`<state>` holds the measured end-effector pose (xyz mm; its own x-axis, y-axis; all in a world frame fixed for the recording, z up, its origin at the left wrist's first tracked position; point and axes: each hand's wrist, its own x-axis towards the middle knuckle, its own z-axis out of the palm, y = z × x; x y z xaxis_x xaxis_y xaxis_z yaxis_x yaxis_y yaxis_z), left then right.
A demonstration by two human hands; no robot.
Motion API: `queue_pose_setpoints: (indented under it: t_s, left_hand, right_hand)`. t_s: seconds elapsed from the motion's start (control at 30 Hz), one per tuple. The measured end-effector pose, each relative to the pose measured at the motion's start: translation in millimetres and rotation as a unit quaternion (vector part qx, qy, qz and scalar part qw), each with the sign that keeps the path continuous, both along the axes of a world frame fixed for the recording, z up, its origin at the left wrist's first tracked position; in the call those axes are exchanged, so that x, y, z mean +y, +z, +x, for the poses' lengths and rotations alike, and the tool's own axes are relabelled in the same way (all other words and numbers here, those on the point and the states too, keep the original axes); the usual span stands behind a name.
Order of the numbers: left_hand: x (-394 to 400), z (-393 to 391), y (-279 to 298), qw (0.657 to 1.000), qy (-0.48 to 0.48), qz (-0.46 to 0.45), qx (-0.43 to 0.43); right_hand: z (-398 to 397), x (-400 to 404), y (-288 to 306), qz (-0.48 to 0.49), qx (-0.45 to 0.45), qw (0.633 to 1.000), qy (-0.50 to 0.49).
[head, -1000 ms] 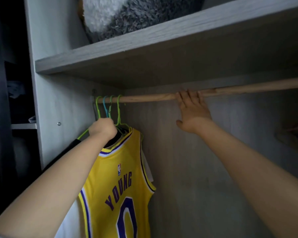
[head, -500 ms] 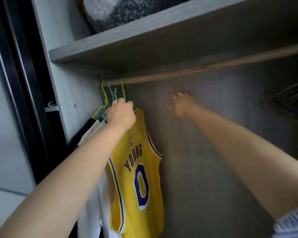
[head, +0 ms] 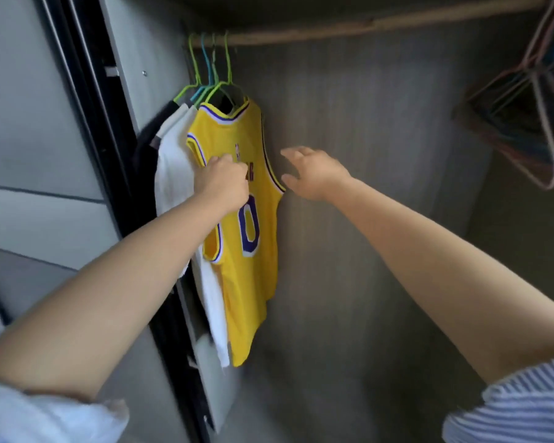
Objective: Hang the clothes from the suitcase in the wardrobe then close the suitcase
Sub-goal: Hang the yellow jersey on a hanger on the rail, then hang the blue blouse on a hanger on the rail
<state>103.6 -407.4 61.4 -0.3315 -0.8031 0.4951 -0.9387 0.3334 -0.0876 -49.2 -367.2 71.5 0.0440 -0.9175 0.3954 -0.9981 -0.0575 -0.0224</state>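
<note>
Now | our left hand (head: 225, 183) pinches the soft, light yellow mesh jersey (head: 243, 238) at its chest, hanging at the wooden rail's (head: 365, 27) left end | right hand (head: 314, 174) spread, empty | hold by cloth or hanger (head: 227, 71)

purple "0" on yellow jersey (head: 250, 282)

wooden rail (head: 365, 26), hangers (head: 216, 75), yellow jersey (head: 243, 251)
</note>
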Motion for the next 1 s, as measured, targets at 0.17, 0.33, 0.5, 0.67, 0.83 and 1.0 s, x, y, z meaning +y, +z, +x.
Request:
queue_pose_setpoints:
  t_s: [0.17,0.33,0.5,0.67,0.83,1.0]
  left_hand:
    - [73,46,-43,0.996,0.067,0.043,0.028]
    - [164,106,-100,0.978,0.159,0.137,0.013]
    - [263,166,-133,0.946,0.246,0.212,-0.018]
    - [350,233,-173,0.916,0.294,0.272,-0.039]
    - [423,300,-226,0.879,0.316,0.355,-0.043]
    - [485,381,-297,0.861,0.286,0.419,-0.014]
  right_hand:
    - [32,50,-31,-0.001,-0.031,0.995,0.09]
    - [77,116,-92,0.054,-0.044,0.98,0.188]
    - [138,183,-134,0.114,-0.022,0.957,0.267]
    - [199,243,-170,0.173,0.007,0.926,0.335]
    - [254,303,-215,0.258,0.022,0.899,0.352]
    - [320,361,-271,0.332,-0.011,0.89,0.312]
